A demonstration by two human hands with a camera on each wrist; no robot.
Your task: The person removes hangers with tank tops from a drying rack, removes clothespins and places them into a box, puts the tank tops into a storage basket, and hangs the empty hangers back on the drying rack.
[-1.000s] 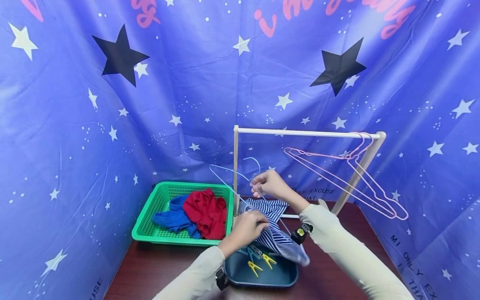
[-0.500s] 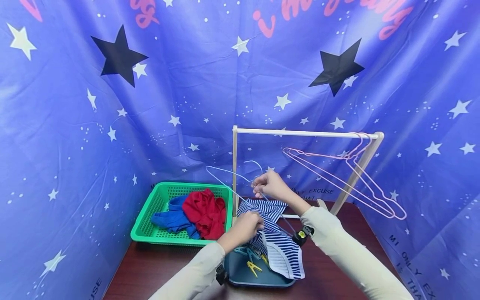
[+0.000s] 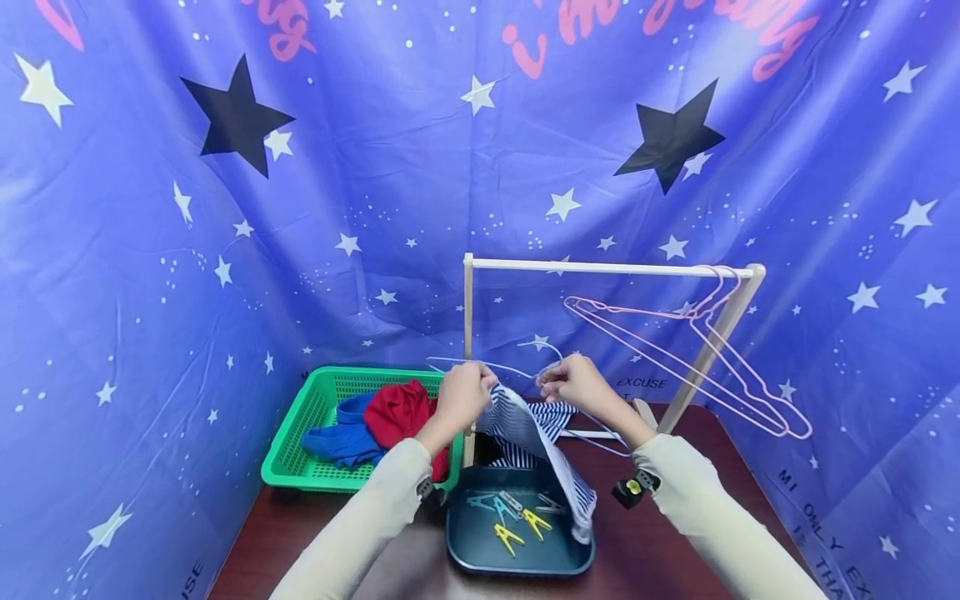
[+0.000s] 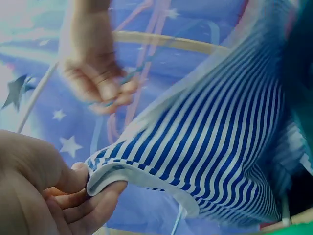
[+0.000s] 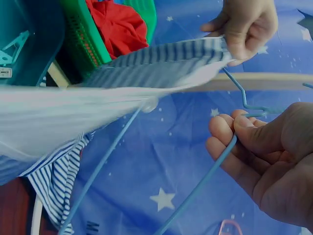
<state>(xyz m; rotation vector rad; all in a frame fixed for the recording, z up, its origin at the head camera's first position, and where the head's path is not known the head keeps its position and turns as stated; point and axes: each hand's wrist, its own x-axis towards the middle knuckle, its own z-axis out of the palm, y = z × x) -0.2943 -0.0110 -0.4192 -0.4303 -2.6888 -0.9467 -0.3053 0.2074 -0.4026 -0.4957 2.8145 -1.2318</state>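
A navy-and-white striped garment (image 3: 525,429) hangs from my left hand (image 3: 462,393), which pinches its pale hem between thumb and fingers in the left wrist view (image 4: 105,176). Its lower end droops over the right side of the dark tray. My right hand (image 3: 579,387) pinches a light blue wire hanger (image 5: 199,186) just below the hook. Part of the garment lies over the hanger, and the cloth hides some of the wire. How far the hanger sits inside the garment I cannot tell.
A wooden rack (image 3: 585,266) stands behind, with pink hangers (image 3: 628,309) at its right end. At left, a green basket (image 3: 276,468) holds red cloth (image 3: 397,412) and blue cloth (image 3: 341,443). Several clothespins (image 3: 536,522) lie in the dark tray (image 3: 480,565).
My left hand has risen with the garment's hem, lifting it off the clothespins. My right hand has shifted right and slightly down, and the hanger has tilted flatter.
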